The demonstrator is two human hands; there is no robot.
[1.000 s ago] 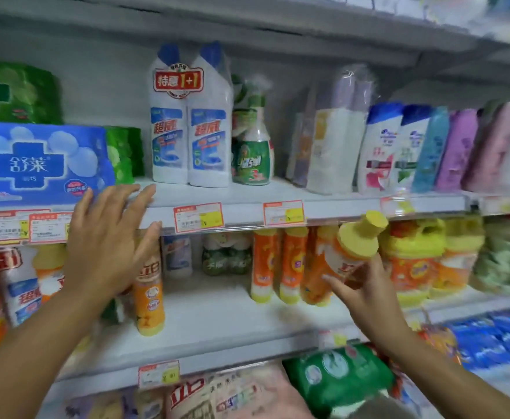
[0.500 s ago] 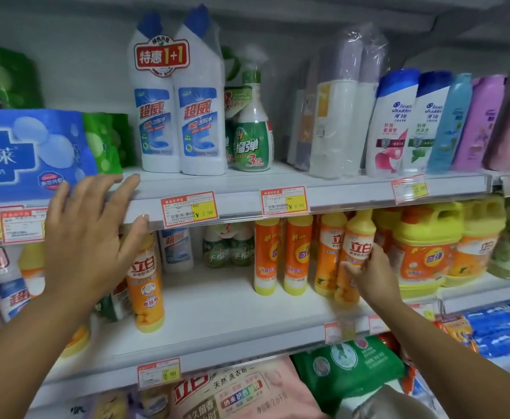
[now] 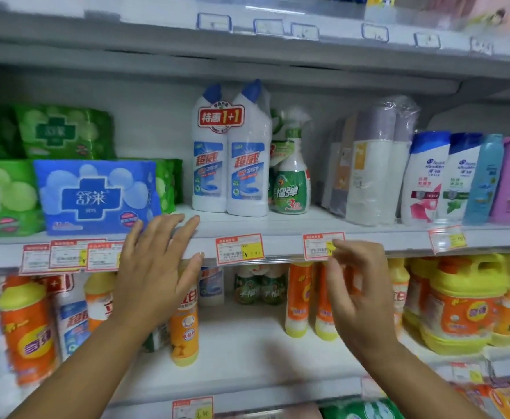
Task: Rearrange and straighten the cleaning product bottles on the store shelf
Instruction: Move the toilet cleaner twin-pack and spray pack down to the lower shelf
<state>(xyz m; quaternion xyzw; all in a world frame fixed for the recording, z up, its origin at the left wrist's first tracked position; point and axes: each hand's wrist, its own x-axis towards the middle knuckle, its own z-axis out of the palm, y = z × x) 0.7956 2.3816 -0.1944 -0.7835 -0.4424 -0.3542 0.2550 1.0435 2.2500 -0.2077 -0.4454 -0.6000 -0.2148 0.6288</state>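
Holding nothing, our spread left hand (image 3: 157, 267) sits below-left of the upright twin bottles (image 3: 231, 164), nearer than our half-curled right hand (image 3: 359, 285).

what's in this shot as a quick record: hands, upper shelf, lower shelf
left hand: fingers spread, before the upper shelf edge, holds nothing
right hand: fingers loosely curled, empty, by a price tag
upper shelf: upright twin-pack toilet cleaner, green spray bottle to its right
lower shelf: upright orange dish soap bottles, yellow-capped jugs
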